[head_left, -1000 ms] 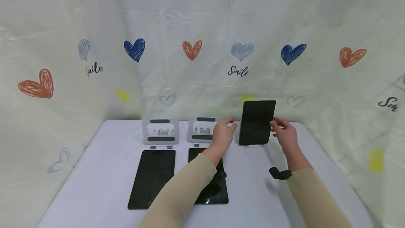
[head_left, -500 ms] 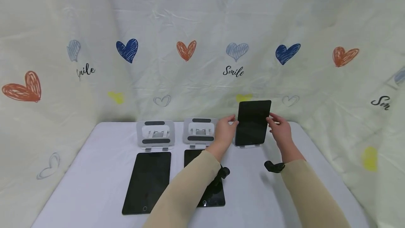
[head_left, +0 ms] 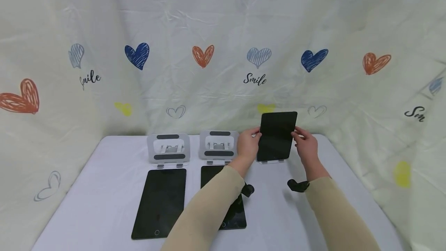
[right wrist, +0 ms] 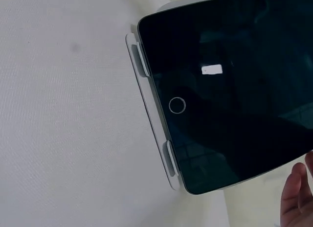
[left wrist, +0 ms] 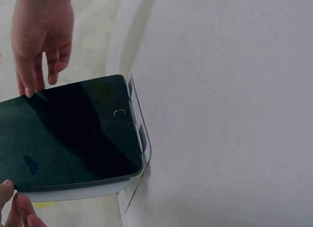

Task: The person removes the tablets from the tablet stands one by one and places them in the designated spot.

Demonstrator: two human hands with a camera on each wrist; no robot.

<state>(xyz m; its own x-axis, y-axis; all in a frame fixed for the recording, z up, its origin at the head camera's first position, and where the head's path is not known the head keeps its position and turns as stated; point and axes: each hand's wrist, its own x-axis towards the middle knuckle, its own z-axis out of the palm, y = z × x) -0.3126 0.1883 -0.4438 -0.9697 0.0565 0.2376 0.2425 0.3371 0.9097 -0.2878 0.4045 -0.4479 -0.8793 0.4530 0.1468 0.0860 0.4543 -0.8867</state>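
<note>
A black tablet (head_left: 277, 136) leans upright on the rightmost stand, its lower edge resting at two lip hooks of the base (right wrist: 152, 114). My left hand (head_left: 248, 144) pinches the tablet's left edge; in the left wrist view its thumb (left wrist: 7, 187) lies at the rim with fingers behind. The right hand (head_left: 306, 148) pinches the opposite edge at about the same height, thumb in front. Most of this stand is hidden behind the tablet. In the right wrist view, the screen's round home button (right wrist: 177, 105) sits close to the hooks.
Two white stands with grey pads, one at the left (head_left: 168, 148) and one in the middle (head_left: 218, 145), stand along the table's back. Before them lie two more black tablets, the left one (head_left: 159, 204) and the middle one (head_left: 234, 218), partly under my left forearm. A heart-printed curtain (head_left: 223, 30) hangs behind.
My left hand has come from just beside the tablet to its left edge and pinches it. The right hand stays at the right edge. The head view has shifted slightly right.
</note>
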